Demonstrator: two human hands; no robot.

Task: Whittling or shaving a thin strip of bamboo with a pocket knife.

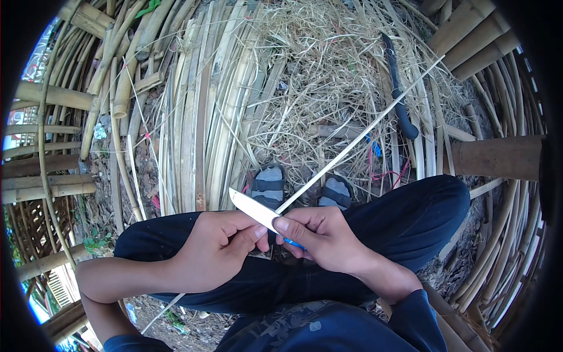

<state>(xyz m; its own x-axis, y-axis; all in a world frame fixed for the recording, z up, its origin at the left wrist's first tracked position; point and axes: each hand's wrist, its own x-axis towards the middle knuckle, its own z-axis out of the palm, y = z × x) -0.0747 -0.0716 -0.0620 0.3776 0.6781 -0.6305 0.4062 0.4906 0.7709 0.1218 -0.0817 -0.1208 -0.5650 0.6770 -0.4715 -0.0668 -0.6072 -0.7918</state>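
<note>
Bamboo sliver (358, 138), one, pinched in my left hand (214, 249), my right hand (319, 234) gripping one blue-handled knife (255, 210), two sandals (268, 186) below, one machete (397, 88) beyond.

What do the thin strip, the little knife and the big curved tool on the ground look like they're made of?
The thin strip looks like split bamboo: pale, matte, fibrous, like the slats around it. The knife blade seems bare metal, smooth and light grey; its handle looks blue, perhaps plastic. The curved tool is dark, probably metal with a black grip.

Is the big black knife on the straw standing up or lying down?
Lying down. The black knife rests flat on the straw pile, away from both hands.
</note>
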